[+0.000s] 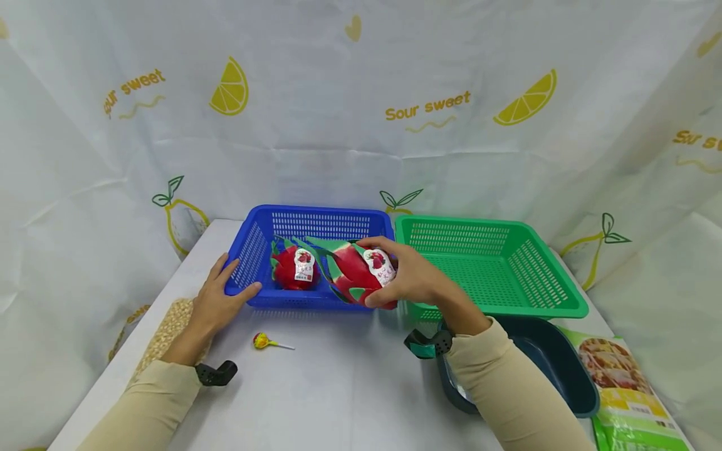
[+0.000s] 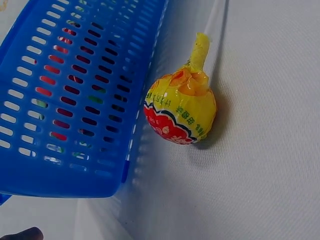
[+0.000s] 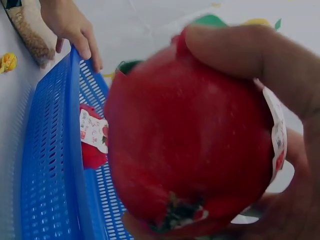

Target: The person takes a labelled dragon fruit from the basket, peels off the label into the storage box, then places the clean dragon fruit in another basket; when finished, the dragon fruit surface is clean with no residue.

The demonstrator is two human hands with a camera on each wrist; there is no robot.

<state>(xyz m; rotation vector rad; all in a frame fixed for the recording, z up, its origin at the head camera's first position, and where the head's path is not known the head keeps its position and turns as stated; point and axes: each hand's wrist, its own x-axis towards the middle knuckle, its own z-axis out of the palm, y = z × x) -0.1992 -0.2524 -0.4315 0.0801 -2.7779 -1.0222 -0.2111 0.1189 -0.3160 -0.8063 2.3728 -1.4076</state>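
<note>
In the head view my right hand (image 1: pixel 414 272) grips a red dragon fruit (image 1: pixel 352 269) with long green scales and a white label. It is held above the right front part of the blue basket (image 1: pixel 310 300), with thumb and fingers around its rounded end. Another labelled dragon fruit (image 1: pixel 294 268) lies inside that basket. My left hand (image 1: pixel 217 300) is at the basket's left front corner, its fingers extended and touching the rim; the right wrist view shows this left hand (image 3: pixel 70 27) at the rim too. A yellow-wrapped lollipop (image 2: pixel 182 107) lies in front of the basket.
A green basket (image 1: pixel 491 310) stands to the right of the blue one. In front of it sits a dark teal basin (image 1: pixel 583 394), partly behind my right forearm. A green and yellow food packet (image 1: pixel 632 394) lies at far right. A bag of beige grains (image 1: pixel 163 332) lies by my left forearm.
</note>
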